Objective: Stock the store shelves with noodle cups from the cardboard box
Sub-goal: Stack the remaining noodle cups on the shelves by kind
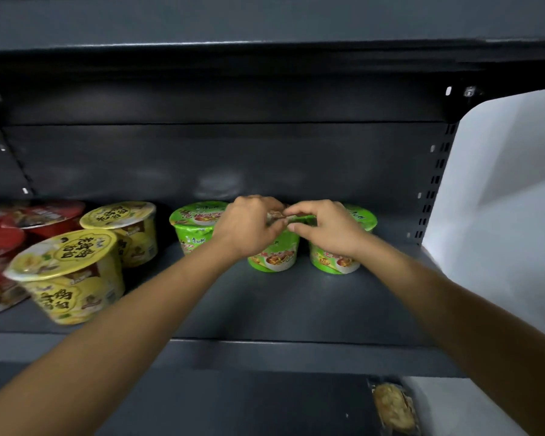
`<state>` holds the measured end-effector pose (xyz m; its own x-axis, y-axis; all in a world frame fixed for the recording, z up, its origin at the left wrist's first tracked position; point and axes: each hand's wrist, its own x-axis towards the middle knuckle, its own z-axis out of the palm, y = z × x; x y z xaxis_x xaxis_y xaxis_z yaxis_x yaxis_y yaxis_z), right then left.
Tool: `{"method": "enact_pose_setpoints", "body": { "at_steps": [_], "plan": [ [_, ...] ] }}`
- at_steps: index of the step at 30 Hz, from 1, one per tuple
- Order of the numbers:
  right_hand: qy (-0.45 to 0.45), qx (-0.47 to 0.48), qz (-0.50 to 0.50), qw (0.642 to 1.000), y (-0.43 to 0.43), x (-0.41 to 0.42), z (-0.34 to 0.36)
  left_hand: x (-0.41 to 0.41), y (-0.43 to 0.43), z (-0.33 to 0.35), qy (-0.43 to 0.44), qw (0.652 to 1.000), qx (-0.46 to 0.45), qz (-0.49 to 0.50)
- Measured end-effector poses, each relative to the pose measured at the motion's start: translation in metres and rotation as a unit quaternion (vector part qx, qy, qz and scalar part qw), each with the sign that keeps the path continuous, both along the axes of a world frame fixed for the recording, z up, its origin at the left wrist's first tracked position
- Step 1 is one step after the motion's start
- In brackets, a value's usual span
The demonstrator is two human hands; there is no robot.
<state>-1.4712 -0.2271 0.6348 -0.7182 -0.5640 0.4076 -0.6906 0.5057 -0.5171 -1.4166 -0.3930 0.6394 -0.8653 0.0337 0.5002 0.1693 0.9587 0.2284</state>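
Observation:
Three green noodle cups stand on the dark grey shelf (pixel 265 309). The middle green cup (pixel 276 253) is under both hands. My left hand (pixel 249 225) curls over its lid from the left, and my right hand (pixel 324 228) curls over it from the right, fingertips meeting above the rim. A second green cup (pixel 192 225) stands to the left behind my left hand. The third green cup (pixel 334 262) sits on the right, partly hidden by my right wrist. The cardboard box is out of view.
Two yellow noodle cups (pixel 66 275) (pixel 123 228) stand left of the green ones, with red cups (pixel 29 218) stacked at the far left. A white panel (pixel 501 199) closes the shelf's right end. A wrapped snack (pixel 394 407) lies on the shelf below.

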Motion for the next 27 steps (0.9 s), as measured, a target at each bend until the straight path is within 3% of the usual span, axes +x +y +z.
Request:
{"method": "enact_pose_setpoints", "body": {
  "at_steps": [13, 27],
  "plan": [
    [0.006, -0.029, 0.126, 0.992, -0.15, 0.095, 0.014, 0.131, -0.117, 0.011, 0.053, 0.992, 0.019, 0.11],
    [-0.081, 0.021, 0.289, 0.954, -0.324, 0.266, -0.03, 0.341, -0.262, -0.037, -0.017, 0.971, 0.074, 0.228]
  ]
}}
